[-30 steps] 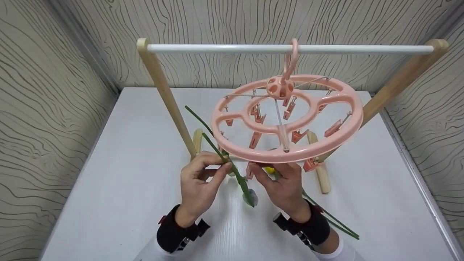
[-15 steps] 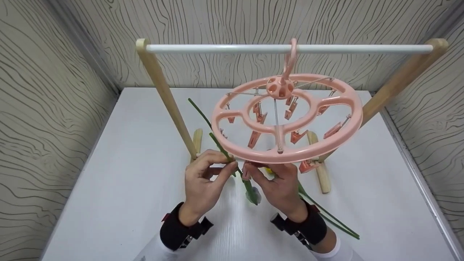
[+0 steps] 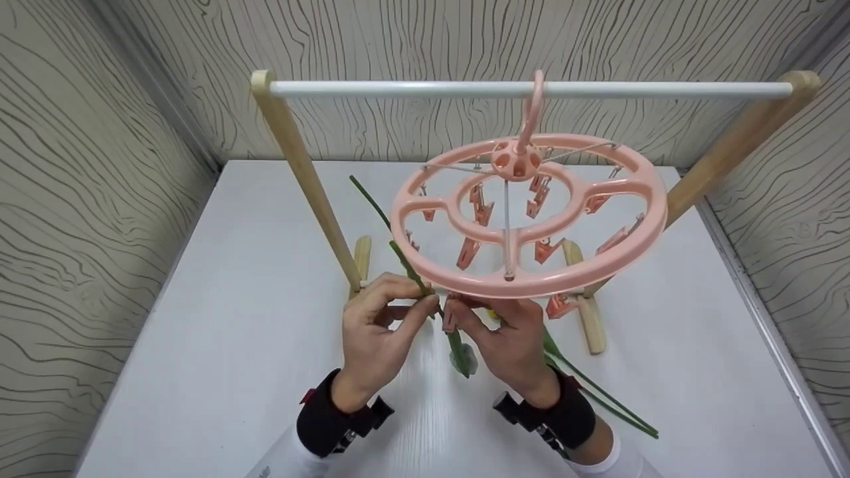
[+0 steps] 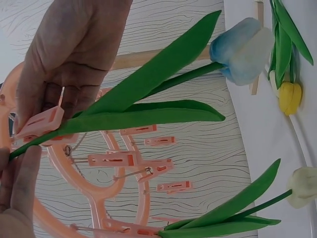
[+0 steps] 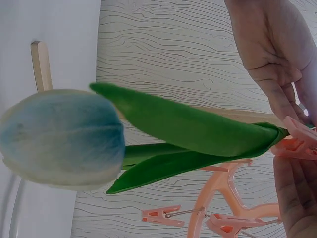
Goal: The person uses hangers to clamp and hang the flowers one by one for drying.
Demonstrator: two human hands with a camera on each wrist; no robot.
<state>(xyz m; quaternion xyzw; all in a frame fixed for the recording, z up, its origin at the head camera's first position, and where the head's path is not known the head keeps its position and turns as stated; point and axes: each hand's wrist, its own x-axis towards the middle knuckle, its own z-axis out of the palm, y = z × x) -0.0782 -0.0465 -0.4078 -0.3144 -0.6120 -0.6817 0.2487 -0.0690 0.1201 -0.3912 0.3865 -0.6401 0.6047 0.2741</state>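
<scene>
My left hand (image 3: 376, 338) pinches the green stem of a blue-and-white artificial tulip (image 4: 242, 52), which hangs bloom down below the pink round clip hanger (image 3: 524, 289). Beside it, my right hand (image 3: 508, 342) grips a pink clip (image 3: 449, 315) on the hanger's near rim. In the left wrist view the stem passes at the clip's jaws; whether they press on it I cannot tell. A white tulip (image 4: 303, 187) hangs from another clip (image 4: 130, 228).
The hanger hooks over a white rod (image 3: 398, 89) on a wooden stand (image 3: 302, 166). Several pink clips dangle from it. On the white table (image 3: 199, 345) lie a yellow tulip (image 4: 290, 98) and other long green stems (image 3: 617, 408) at right.
My left hand has moved slightly right with the tulip, bringing its stem to the clip. My right hand has shifted a little left with the clip, and the hanger has turned slightly.
</scene>
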